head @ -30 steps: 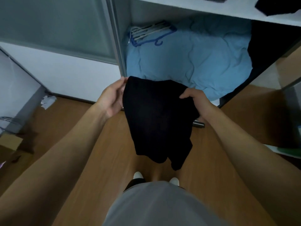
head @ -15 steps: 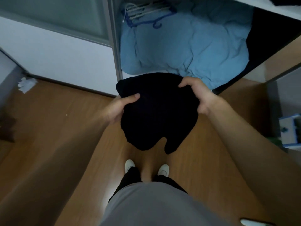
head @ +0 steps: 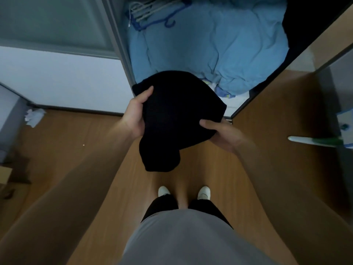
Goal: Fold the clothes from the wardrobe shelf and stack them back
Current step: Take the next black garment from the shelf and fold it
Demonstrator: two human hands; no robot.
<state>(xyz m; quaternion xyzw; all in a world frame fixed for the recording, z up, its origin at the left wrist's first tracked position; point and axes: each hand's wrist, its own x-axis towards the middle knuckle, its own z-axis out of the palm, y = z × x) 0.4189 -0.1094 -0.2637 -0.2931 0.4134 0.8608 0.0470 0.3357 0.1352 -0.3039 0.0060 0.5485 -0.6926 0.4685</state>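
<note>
Far left of frame: crumpled white paper [head: 34,117] on the wooden floor [head: 80,150], at the foot of a white panel. Above it, upper left, frosted sliding door [head: 51,22] of the wardrobe.

Left of centre: left hand [head: 136,116] grips the left edge of the black garment [head: 177,115], thumb lying over the top of the cloth, fingers hidden beneath it.

Centre: garment bunched into a rounded, partly folded bundle, held in the air in front of the open wardrobe compartment and above the floor. One lobe hangs down from its lower left part. Fabric too dark to make out seams or type.

Upper centre, inside the compartment: blue and pale hangers [head: 152,15] lying on rumpled blue bedding [head: 214,48], which fills most of the opening.

Lower centre: two white shoes [head: 164,191] on the floor, grey shirt [head: 181,238] at bottom edge.

Right of centre: right hand [head: 223,136] grips the garment's lower right edge, thumb on top. Hands sit apart, on opposite sides of the bundle, both clamped on it.

Upper right: dark clothing [head: 305,22] against the compartment's right side. Right edge: white and green object [head: 315,142], blurred, not identified
</note>
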